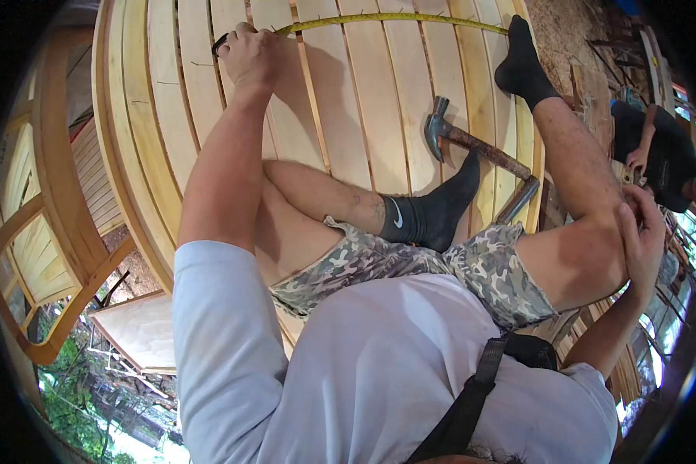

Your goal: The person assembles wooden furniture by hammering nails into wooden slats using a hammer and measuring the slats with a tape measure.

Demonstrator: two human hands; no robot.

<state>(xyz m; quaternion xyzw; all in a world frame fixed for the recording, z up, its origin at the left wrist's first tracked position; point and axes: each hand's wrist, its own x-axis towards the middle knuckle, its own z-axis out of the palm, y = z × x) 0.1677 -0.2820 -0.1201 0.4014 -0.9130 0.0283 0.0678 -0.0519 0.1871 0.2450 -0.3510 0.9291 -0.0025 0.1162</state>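
Note:
My left hand [247, 60] is closed around a dark tape measure [220, 43] at the far side of the slatted wooden surface [371, 100]. Its yellow blade [387, 16] runs out to the right across the slats, ending by the black sock [522, 62] on my right foot. My right hand [642, 238] lies on my bent right knee, fingers extended and holding nothing. A claw hammer [475, 143] rests on the slats between my feet. Beside its handle lies a metal bar-like tool [518, 199], partly hidden by my shorts.
Thin nails or marks dot several slats. A curved wooden chair frame [62, 201] stands at the left, above a pale board [135, 329]. To the right, a person in dark clothing [657, 151] is among wood pieces [591, 93]. My left foot [433, 209] is folded inward.

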